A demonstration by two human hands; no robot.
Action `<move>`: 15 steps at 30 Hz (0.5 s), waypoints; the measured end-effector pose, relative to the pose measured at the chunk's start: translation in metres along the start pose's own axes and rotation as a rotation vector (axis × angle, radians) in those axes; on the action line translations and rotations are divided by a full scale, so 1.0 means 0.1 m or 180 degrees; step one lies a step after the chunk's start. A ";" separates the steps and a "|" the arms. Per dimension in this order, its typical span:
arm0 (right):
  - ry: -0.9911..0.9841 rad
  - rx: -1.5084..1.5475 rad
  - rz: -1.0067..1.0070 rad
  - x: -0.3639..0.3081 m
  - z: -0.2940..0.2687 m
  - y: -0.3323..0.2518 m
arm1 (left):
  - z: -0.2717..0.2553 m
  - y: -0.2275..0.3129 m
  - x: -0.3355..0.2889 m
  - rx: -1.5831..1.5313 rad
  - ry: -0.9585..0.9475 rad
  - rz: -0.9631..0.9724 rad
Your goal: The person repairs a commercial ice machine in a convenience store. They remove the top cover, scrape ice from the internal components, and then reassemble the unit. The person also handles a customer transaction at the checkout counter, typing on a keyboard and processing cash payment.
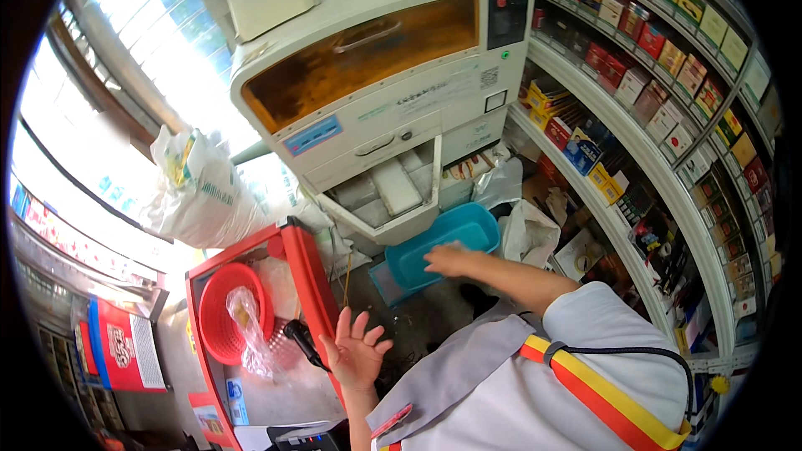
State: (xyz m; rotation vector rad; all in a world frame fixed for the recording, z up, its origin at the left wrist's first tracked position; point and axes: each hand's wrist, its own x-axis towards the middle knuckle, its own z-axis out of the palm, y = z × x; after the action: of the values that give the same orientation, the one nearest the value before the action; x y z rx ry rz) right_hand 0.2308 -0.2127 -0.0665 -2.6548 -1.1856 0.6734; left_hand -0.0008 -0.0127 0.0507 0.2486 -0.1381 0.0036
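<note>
My left hand (357,352) is raised with its palm up and fingers spread, holding nothing. It is beside the red edge of a counter (302,284), close to a black-handled object (306,344). My right arm reaches across to a teal plastic basin (403,260), and my right hand (451,260) is over it. Motion blurs those fingers, so their grip is unclear. Behind the basin, a big cream-coloured machine (334,150) has an amber window and a pulled-out drawer (440,169). White blocks (395,187) lie inside the drawer.
On the counter a red plastic basket (219,351) holds a clear plastic bag (247,326). A stuffed white plastic bag (205,192) stands left of the machine. Curved shelves (597,146) with small boxes line the right side. Crumpled white bags (530,234) lie right of the basin.
</note>
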 end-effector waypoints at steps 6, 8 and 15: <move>0.0926 0.2094 0.0947 -0.51 -0.14 1.17 | -0.42 0.00 0.40 0.4070 0.1490 -0.0151; 0.1122 0.2221 0.1009 -0.53 -0.15 1.41 | -0.62 -0.19 0.45 0.5602 0.1705 0.0006; 0.1174 0.2440 0.0815 -0.32 -0.17 1.87 | -0.90 -0.58 0.12 0.7328 0.1520 -0.2303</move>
State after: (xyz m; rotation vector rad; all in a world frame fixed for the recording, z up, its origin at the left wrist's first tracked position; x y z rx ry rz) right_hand 0.3444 -0.3618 -0.1001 -2.1357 -0.3731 0.4997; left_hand 0.0242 -0.0466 -0.0484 2.5614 0.5326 -0.5227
